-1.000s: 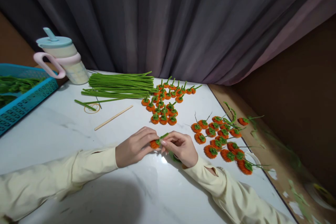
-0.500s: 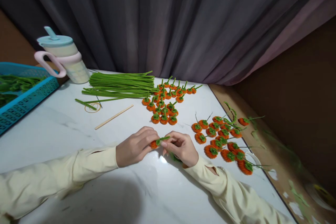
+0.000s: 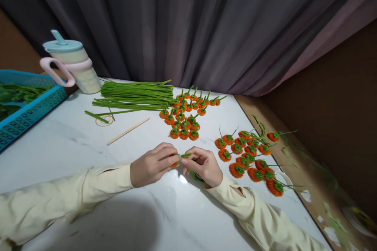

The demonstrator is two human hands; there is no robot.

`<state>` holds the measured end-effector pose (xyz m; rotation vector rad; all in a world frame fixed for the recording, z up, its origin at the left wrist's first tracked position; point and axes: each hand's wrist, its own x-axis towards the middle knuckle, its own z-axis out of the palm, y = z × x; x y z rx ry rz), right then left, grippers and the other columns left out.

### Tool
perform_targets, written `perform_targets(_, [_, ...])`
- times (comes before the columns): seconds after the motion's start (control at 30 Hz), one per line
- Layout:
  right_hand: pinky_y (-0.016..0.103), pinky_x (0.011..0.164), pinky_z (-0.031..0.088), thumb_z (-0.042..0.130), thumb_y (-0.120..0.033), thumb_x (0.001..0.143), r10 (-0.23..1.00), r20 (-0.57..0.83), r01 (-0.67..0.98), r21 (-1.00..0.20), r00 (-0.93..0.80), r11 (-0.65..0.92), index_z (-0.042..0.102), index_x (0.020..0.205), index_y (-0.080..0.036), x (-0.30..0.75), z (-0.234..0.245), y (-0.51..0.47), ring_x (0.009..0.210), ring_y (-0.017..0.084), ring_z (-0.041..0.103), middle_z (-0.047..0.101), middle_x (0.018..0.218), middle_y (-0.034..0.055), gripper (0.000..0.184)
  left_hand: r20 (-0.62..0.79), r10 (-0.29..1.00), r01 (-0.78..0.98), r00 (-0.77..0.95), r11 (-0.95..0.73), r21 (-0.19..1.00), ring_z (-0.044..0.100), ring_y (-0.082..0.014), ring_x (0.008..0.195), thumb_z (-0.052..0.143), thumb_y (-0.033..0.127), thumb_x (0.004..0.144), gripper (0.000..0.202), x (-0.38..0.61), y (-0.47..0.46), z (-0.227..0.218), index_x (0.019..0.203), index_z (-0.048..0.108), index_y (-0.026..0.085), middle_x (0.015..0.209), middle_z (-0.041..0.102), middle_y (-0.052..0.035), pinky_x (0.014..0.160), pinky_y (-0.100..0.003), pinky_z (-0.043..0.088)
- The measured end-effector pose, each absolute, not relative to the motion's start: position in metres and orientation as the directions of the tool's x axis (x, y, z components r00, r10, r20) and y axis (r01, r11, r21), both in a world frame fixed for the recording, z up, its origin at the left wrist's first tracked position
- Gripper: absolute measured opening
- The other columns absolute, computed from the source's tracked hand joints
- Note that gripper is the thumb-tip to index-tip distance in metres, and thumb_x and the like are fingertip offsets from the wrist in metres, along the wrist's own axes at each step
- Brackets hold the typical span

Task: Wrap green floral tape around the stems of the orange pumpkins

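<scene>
At the table's middle, my left hand point(image 3: 154, 166) is closed around a small orange pipe-cleaner fruit point(image 3: 174, 164), mostly covered by the fingers. My right hand point(image 3: 205, 167) pinches the green pipe-cleaner stem point(image 3: 186, 155) at its top between thumb and forefinger. The two hands nearly meet at the fingertips. Something green shows partly under my right wrist; what it is I cannot tell. Finished-looking orange fruits with short thick stems point(image 3: 184, 133) stand beyond the hands. More orange fruits with thin stems point(image 3: 237, 170) lie to the right.
Green pipe cleaners point(image 3: 135, 93) lie in a bundle at the back. A wooden stick point(image 3: 128, 131) and a rubber band point(image 3: 100, 124) rest nearer. Leftward stand a lidded tumbler point(image 3: 85, 74) and a blue basket point(image 3: 32, 113) holding green pieces. A dark curtain point(image 3: 165, 23) hangs behind the white table point(image 3: 123, 219).
The fingers of my left hand have shifted over the fruit, so less orange shows now. My right hand keeps its pinch in nearly the same place.
</scene>
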<state>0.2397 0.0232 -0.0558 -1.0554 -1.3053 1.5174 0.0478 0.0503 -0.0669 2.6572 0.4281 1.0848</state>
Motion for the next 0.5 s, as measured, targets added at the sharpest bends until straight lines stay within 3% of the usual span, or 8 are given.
perform_targets(0.5, [0.023, 0.048, 0.044, 0.071, -0.034, 0.071, 0.954, -0.022, -0.101, -0.993, -0.299, -0.055, 0.058, 0.073, -0.015, 0.2403, -0.0593, 0.0236, 0.046, 0.01, 0.054, 0.063, 0.056, -0.0001, 0.023, 0.611, 0.436, 0.193, 0.661, -0.886, 0.422, 0.053, -0.0184, 0.087, 0.046, 0.015, 0.091, 0.016, 0.0485, 0.048, -0.064, 0.105, 0.053, 0.013, 0.091, 0.056, -0.011, 0.077, -0.03, 0.05])
